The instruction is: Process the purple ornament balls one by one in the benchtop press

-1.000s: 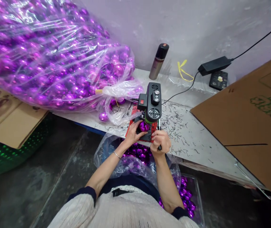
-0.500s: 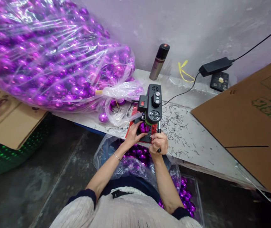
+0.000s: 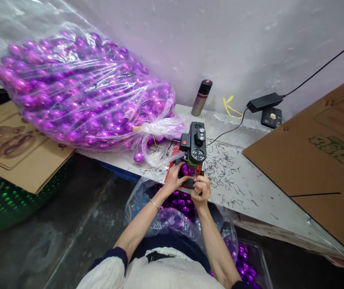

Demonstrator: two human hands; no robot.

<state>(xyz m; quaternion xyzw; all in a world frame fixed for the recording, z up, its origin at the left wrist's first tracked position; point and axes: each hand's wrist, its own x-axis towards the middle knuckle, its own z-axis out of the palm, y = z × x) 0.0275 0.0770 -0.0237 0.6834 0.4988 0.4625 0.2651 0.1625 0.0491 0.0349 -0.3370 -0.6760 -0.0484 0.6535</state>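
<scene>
A small black bench drill press (image 3: 196, 140) stands on the worktable over a red base (image 3: 175, 151). Beneath its head sits a shiny purple bauble (image 3: 187, 169). My left hand (image 3: 174, 179) steadies this bauble, thumb on the near side and fingers on the left. My right hand (image 3: 201, 190) is closed around the end of the press's lever (image 3: 202, 168), right of the bauble. Below the table edge, an open clear plastic bag (image 3: 148, 208) on my lap contains more purple baubles (image 3: 180, 204).
A large clear bag of purple baubles (image 3: 93, 96) lies at left. Behind the press are a spray can (image 3: 201, 97), yellow tie (image 3: 230, 107) and power adapter (image 3: 265, 102) with its cord. Black scraps litter the tabletop (image 3: 235, 160). A cardboard box (image 3: 310, 160) stands right; flattened cardboard (image 3: 24, 148) lies left.
My view has tilted, so the scene sits lower in the picture. My left hand stays at the bauble and my right hand at the lever, its fist turned slightly.
</scene>
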